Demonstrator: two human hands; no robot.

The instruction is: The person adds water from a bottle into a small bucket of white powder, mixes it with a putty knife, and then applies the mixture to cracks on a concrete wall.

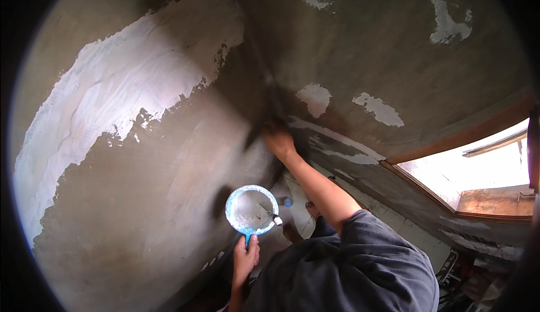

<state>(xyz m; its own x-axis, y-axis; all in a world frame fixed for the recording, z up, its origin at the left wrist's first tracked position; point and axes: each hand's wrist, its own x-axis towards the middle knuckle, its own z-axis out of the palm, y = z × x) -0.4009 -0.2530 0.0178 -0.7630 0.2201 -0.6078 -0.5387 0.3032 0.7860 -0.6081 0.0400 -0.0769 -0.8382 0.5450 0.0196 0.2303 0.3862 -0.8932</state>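
Observation:
My left hand [245, 256] grips the blue handle of a round pan [236, 205] with a white-smeared inside and pale paste in it. A small tool with a white handle [277, 220] rests in the pan. My right hand [278, 139] reaches to the shadowed corner between two grey-brown walls [124, 205], its fingers closed around something dark that I cannot make out. White patches [313, 98] mark both walls, with a large streaked one [112, 87] on the left.
A bright wood-framed window [495, 200] is on the right. My feet stand on pale floor tiles [382, 211] below, near a small blue round object [288, 201]. Dark clutter with metal bars [450, 270] sits at the lower right.

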